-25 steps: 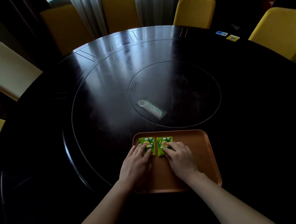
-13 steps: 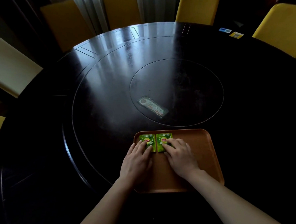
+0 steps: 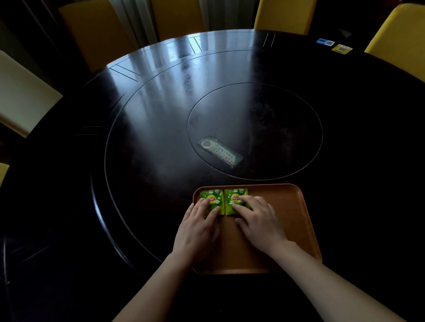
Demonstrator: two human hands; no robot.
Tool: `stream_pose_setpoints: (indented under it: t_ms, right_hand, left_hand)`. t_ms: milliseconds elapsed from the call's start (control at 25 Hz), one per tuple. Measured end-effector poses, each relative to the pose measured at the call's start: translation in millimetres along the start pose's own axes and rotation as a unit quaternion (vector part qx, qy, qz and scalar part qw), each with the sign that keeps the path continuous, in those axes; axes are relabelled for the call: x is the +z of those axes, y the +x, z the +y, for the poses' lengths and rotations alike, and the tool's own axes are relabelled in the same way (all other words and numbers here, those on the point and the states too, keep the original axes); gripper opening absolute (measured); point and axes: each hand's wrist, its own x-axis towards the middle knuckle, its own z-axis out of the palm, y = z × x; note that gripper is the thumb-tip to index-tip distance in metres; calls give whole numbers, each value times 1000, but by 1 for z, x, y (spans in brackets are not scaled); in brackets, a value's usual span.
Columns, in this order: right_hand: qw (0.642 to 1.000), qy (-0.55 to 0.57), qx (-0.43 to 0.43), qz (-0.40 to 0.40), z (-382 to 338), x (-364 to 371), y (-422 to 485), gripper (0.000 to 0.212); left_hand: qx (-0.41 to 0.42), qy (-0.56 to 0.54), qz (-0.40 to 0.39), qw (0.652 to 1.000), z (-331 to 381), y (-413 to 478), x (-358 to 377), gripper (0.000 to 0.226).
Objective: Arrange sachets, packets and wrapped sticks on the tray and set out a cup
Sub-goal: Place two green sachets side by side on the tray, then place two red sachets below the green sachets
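An orange-brown tray (image 3: 292, 220) lies on the near part of a dark round table. Two green tea sachets sit side by side in its far left corner. My left hand (image 3: 198, 231) rests flat with its fingertips on the left sachet (image 3: 212, 197). My right hand (image 3: 259, 221) presses its fingertips on the right sachet (image 3: 235, 197). The sachets' near halves are hidden under my fingers. No cup is in view.
A clear wrapped packet (image 3: 219, 154) lies on the inner glass disc of the table (image 3: 144, 139). Two small cards (image 3: 333, 45) sit at the far right edge. Yellow chairs (image 3: 284, 9) ring the table, with a pale one (image 3: 13, 90) at the left.
Both hands slid the two sachets a little farther toward the tray's far left corner. The camera view shifted slightly.
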Motion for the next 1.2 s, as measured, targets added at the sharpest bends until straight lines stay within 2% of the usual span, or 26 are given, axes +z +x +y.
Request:
stream_pose_setpoints:
  t_ms: [240, 400, 520, 600, 720, 840, 1000, 1200]
  right_hand:
    - [997, 61, 11, 35, 0, -14, -18, 34]
    - [989, 113, 30, 90, 0, -39, -67, 24]
    - [983, 156, 60, 77, -3, -49, -137, 22]
    - [975, 193, 92, 58, -7, -50, -192, 20]
    - [966, 203, 159, 17, -13, -38, -282, 18]
    - [951, 182, 248, -36, -13, -18, -343, 25]
    - [946, 121, 287, -84, -16, -2, -370, 41]
    - [952, 30, 283, -114, -20, 0, -361, 50]
  left_hand:
    - [-12, -24, -21, 999, 6, -6, -13, 53]
    - [-21, -87, 44, 995, 27, -49, -26, 39]
    - [-14, -144, 70, 987, 61, -113, -19, 29]
    - [5, -171, 46, 984, 84, -163, -9, 24]
    - [13, -195, -48, 980, 116, -226, 10, 23]
    - [-37, -208, -143, 967, 139, -246, 27, 43]
    - [-14, -146, -162, 976, 158, -234, 44, 62]
    - [19, -47, -149, 988, 170, -229, 52, 40]
